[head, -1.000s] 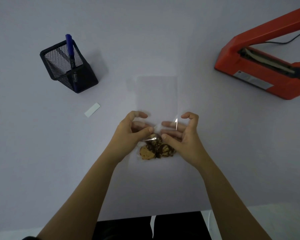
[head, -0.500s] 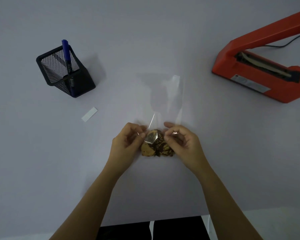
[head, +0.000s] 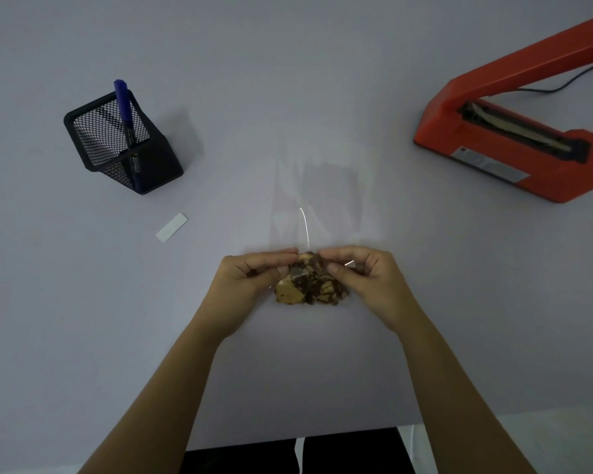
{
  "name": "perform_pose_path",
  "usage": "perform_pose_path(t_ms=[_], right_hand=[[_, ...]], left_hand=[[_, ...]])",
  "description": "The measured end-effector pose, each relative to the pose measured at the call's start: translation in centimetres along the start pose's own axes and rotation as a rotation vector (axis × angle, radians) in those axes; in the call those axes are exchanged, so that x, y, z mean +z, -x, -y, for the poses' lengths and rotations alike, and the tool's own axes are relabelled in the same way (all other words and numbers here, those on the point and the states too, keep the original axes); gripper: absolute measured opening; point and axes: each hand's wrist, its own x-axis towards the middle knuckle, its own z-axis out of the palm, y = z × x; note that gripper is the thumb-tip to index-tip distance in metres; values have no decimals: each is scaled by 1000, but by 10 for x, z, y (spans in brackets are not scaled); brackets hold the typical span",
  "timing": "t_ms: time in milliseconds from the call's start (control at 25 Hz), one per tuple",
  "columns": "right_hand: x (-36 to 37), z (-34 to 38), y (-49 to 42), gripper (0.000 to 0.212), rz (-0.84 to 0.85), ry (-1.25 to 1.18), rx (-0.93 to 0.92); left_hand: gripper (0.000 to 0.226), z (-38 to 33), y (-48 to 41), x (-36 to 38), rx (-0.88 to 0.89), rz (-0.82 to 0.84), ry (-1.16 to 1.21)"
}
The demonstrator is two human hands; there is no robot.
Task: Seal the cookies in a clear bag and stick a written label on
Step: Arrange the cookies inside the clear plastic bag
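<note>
A clear bag rises from between my hands, its empty upper part stretching away from me over the table. Brown chocolate-chip cookies sit in its near end. My left hand pinches the bag on the left side of the cookies. My right hand pinches it on the right side. A small blank white label lies flat on the table to the left. A blue marker stands in a black mesh pen holder at the far left.
An orange-red heat sealer with its arm raised sits at the far right, with a black cable trailing behind it. The pale table ends at its near edge just in front of my body.
Both hands went from open around the cookies to pinched on the bag. The bag's upper part, flat on the table before, is lifted and stands up from my fingers.
</note>
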Motion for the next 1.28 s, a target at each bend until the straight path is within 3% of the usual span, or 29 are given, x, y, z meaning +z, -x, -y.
perform_pose_path(t_ms=[240,720,960,1280], right_hand=[[2,-2,2,25,21,-33,-27],[6,2,1,26,131,21,-47],[7,1,-1,29,104,39,-50],[9,-5,0,18,54,-2,10]], left_hand=[[30,-3,-3,-2,23,63,34],[46,-7,-2,-13,28,206,-126],[23,-10,-3,-14,-2,133,-148],[22,-7,-6,-19,-7,105,-247]])
